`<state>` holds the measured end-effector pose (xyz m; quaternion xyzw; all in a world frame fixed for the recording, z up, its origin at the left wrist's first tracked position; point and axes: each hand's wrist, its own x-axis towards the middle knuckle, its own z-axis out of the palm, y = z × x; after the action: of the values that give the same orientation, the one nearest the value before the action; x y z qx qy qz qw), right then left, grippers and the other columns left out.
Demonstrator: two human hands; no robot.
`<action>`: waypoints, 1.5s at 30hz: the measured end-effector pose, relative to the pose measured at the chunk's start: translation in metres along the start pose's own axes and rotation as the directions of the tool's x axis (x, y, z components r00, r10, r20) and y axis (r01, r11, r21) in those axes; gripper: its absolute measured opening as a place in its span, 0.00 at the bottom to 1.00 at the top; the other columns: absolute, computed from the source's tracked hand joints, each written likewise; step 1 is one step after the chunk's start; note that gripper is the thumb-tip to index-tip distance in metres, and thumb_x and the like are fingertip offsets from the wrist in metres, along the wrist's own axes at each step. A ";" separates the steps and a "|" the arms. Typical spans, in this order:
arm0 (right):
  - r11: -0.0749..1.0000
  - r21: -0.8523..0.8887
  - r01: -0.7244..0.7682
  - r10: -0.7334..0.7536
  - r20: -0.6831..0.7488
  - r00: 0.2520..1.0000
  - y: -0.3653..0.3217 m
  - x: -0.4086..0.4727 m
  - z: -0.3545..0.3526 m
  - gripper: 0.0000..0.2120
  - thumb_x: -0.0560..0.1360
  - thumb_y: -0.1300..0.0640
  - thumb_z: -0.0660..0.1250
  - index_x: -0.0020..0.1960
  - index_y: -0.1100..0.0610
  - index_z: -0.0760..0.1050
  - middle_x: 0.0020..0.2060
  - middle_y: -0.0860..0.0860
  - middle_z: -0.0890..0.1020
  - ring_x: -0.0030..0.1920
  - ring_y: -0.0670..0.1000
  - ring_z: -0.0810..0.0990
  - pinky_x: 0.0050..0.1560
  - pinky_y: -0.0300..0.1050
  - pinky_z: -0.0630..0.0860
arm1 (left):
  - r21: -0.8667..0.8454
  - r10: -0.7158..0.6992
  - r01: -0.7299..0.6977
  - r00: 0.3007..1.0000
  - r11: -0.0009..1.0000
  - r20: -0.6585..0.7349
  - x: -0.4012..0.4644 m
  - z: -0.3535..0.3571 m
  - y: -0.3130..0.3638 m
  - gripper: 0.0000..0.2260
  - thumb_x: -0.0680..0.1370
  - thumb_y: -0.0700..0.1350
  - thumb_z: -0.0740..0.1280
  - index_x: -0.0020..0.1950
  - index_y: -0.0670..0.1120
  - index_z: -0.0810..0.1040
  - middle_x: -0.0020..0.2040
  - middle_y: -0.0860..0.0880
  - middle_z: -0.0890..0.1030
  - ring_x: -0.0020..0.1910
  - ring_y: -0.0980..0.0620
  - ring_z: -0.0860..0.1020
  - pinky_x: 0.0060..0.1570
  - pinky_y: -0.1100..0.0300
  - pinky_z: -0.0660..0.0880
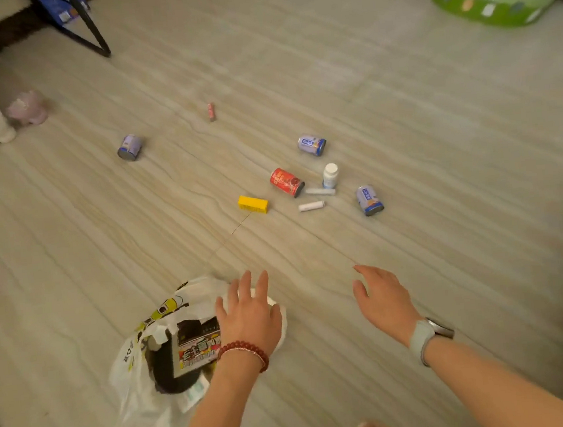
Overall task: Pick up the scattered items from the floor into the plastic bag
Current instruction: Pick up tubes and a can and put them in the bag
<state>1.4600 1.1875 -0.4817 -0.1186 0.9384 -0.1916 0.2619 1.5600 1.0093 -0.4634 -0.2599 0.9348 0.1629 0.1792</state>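
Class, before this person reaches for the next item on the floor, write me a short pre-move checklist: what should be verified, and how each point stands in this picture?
1. Right hand free to pick: ok, fingers spread, holding nothing.
2. Left hand at the plastic bag: ok, it rests at the bag's mouth; whether it grips the edge, cannot tell.
3. Bag mouth open enough to drop things in: ok, a printed package already shows inside.
4. Nearest item chosen: ok, the yellow block lies closest, apart from the others.
5. Floor cleared: not ok; the red can, white bottle and three purple cans remain.
6. Block within reach without leaning: cannot tell.
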 end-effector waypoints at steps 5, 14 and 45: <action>0.969 0.161 -0.185 0.185 0.021 0.983 -0.002 -0.089 -0.117 0.20 0.79 0.56 0.53 0.70 0.58 0.63 0.69 0.56 0.69 0.70 0.57 0.63 0.69 0.51 0.61 | -0.126 -0.058 0.064 0.997 0.990 0.055 -0.084 -0.083 0.070 0.23 0.78 0.50 0.56 0.73 0.52 0.56 0.74 0.47 0.59 0.73 0.47 0.56 0.72 0.46 0.55; 0.958 0.172 -0.228 0.218 0.071 0.973 -0.018 -0.158 -0.255 0.19 0.79 0.56 0.53 0.69 0.57 0.64 0.69 0.54 0.69 0.70 0.56 0.64 0.69 0.51 0.62 | -0.207 -0.030 0.040 0.998 0.977 0.053 -0.136 -0.200 0.159 0.22 0.78 0.48 0.58 0.72 0.49 0.61 0.72 0.46 0.63 0.72 0.45 0.59 0.70 0.46 0.57; 0.957 -0.065 -0.284 0.280 0.470 0.837 0.061 0.419 -0.157 0.12 0.76 0.57 0.60 0.59 0.58 0.68 0.54 0.57 0.73 0.52 0.56 0.74 0.44 0.40 0.64 | -0.165 -0.277 0.395 0.834 0.904 0.477 0.379 -0.015 0.184 0.21 0.79 0.46 0.56 0.71 0.47 0.60 0.70 0.46 0.64 0.67 0.45 0.65 0.64 0.51 0.67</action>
<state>1.0180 1.1532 -0.5702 -0.0215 0.8521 -0.1195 0.5090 1.1527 0.9909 -0.5703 -0.3983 0.7792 0.3029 0.3774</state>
